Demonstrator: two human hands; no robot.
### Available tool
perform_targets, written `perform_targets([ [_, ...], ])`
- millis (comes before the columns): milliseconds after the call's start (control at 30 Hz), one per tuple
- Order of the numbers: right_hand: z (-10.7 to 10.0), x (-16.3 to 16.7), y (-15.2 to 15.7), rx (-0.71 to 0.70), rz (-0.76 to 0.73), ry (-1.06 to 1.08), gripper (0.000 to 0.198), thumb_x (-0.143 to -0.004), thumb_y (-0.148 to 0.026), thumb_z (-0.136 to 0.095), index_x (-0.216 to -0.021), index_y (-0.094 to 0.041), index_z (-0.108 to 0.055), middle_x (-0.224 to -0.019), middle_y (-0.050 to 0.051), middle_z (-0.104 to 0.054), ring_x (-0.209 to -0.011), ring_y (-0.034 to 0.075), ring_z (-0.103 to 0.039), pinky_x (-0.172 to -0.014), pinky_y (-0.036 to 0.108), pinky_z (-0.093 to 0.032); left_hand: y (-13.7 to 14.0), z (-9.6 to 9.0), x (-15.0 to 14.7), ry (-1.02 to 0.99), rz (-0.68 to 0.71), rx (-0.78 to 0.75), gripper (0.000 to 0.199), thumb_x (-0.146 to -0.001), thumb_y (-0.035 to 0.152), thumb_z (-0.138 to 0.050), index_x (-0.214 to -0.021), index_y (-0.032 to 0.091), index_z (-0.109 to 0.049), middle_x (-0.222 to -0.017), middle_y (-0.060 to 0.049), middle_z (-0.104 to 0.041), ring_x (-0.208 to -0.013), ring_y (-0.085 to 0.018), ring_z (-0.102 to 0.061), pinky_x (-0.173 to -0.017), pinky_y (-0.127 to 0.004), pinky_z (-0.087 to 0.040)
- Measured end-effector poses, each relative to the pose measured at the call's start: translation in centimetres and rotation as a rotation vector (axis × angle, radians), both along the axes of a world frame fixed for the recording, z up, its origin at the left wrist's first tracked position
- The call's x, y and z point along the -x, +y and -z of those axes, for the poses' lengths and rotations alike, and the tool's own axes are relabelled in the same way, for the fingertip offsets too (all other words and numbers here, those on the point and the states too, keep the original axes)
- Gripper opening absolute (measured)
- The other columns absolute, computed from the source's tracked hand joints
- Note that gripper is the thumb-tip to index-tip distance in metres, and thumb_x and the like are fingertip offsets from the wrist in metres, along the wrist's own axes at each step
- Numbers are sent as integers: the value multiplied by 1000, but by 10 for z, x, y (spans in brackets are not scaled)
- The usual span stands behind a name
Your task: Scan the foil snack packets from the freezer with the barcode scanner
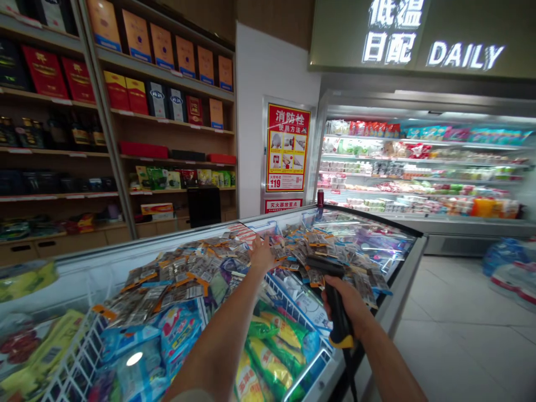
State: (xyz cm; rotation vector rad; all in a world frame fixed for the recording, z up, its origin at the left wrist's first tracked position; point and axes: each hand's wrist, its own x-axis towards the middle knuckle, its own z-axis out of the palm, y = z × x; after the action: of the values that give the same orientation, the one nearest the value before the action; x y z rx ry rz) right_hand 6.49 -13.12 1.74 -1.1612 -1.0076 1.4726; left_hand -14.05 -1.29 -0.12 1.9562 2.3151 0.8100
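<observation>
My right hand [349, 304] is wrapped round the handle of a black and yellow barcode scanner [338, 307], its head pointing left over the freezer and a cable hanging below. My left hand [262, 255] is stretched out to the far side of the chest freezer, fingers apart, beside a clear bag with red stripes [243, 231]. Whether the fingertips touch the bag is hard to tell. Small flat brown packets [184, 271] with orange and blue edges lie heaped on both sides of my left hand. Green and yellow corn packs [272, 346] lie in a wire basket below my left forearm.
Blue ice-cream bags [180, 332] and a white wire divider [77, 357] are at the near left. A dark red can [320, 198] stands on the freezer's far corner. Shelves of boxes [163, 47] rise behind; a lit chiller [419, 167] stands back right.
</observation>
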Motion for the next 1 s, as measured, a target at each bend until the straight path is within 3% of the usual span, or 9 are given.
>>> perform_targets([
  [100,-1,10,0,-13,-23,14,21,-69,-36,-52,-64,-15,-51,-41,-2,-52,-28,10,-44,-26,22,-36,-19,1,21,68,-47,87,48,-73,34,-48,-118,17,-44,-130,-16,-37,-121,-33,-30,-92,-52,-26],
  [167,-3,17,0,-27,-51,13,21,-69,-35,-51,-63,-16,-50,-41,-3,-52,-28,10,-44,-26,22,-36,-31,1,31,101,9,147,35,-77,33,-41,-105,17,-54,-117,-15,-50,-114,-30,-39,-89,-51,-28],
  [267,-5,27,-1,-33,-74,14,20,-70,-35,-51,-64,-16,-50,-41,-3,-51,-29,10,-45,-26,21,-36,-46,-2,38,101,115,187,29,-79,27,-36,-96,19,-58,-101,-12,-60,-101,-25,-51,-82,-42,-36],
  [367,-6,33,-2,-39,-93,28,19,-70,-34,-51,-67,-16,-50,-43,-3,-52,-30,10,-45,-27,21,-36,-57,-6,40,104,55,151,31,-74,25,-43,-102,19,-55,-102,-11,-58,-98,-23,-52,-77,-32,-39],
  [500,-7,35,-3,-35,-113,36,18,-70,-34,-51,-72,-16,-51,-44,-3,-52,-30,9,-45,-27,20,-36,-64,1,41,108,-129,119,49,-67,43,-53,-109,17,-50,-106,-15,-54,-103,-30,-46,-78,-36,-38],
  [567,-7,36,-3,-25,-115,32,19,-70,-34,-51,-72,-16,-51,-44,-3,-53,-30,9,-45,-27,20,-36,-62,8,42,67,-75,102,48,-66,40,-55,-108,17,-51,-101,-14,-56,-100,-29,-48,-79,-37,-38],
  [700,-6,39,-4,-6,-128,20,20,-70,-35,-50,-70,-16,-50,-43,-3,-52,-29,9,-44,-27,21,-36,-47,17,44,-186,64,-26,45,-61,18,-58,-106,16,-53,-99,-10,-57,-92,-22,-53,-81,-32,-39],
  [900,-6,45,-5,56,-185,73,20,-71,-36,-49,-73,-15,-51,-44,-3,-52,-30,9,-45,-27,20,-36,-31,19,49,-635,119,-313,50,-57,5,-56,-105,19,-54,-101,-4,-56,-93,-18,-52,-86,-30,-38],
  [1000,-5,49,-3,109,-202,97,20,-73,-36,-47,-72,-16,-51,-42,-4,-51,-28,9,-43,-26,20,-35,-32,20,51,-676,145,-361,59,-54,1,-55,-110,17,-51,-104,-6,-52,-92,-17,-52,-87,-31,-38],
])
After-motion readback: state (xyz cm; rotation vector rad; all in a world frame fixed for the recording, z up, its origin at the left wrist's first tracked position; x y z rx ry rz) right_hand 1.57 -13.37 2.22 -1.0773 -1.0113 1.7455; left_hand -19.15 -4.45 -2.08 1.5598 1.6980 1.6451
